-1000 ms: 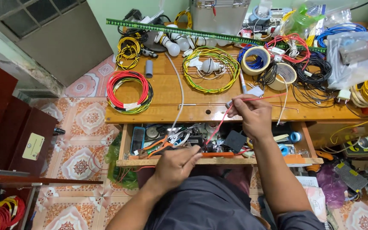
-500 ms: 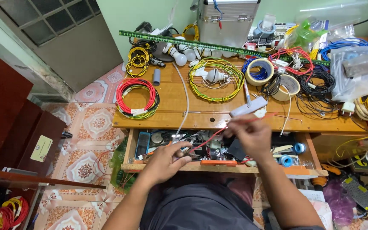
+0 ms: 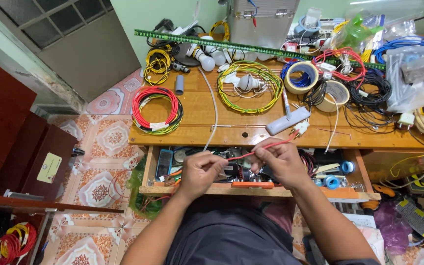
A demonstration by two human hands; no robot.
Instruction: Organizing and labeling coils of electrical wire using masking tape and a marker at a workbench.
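Observation:
My left hand [image 3: 200, 171] and my right hand [image 3: 277, 160] are close together above the open drawer [image 3: 251, 190] of the wooden workbench [image 3: 197, 110]. Both pinch a thin red wire [image 3: 261, 147] that runs between them and sticks out up and to the right past my right hand. A grey flat block [image 3: 287, 120] and a small white plug [image 3: 300, 128] lie on the bench just beyond my right hand.
The drawer holds orange-handled pliers [image 3: 172, 174], blue tape rolls [image 3: 331, 181] and small parts. On the bench lie a red and black wire coil [image 3: 156, 110], a yellow-green coil [image 3: 249, 87], tape rolls [image 3: 301, 76], bulbs, a green ruler [image 3: 231, 45] and a metal case [image 3: 261, 19].
Both hands have come closer together over the drawer. My left hand rose from the drawer front, and my right hand dropped from the bench edge, shortening the stretch of red wire between them.

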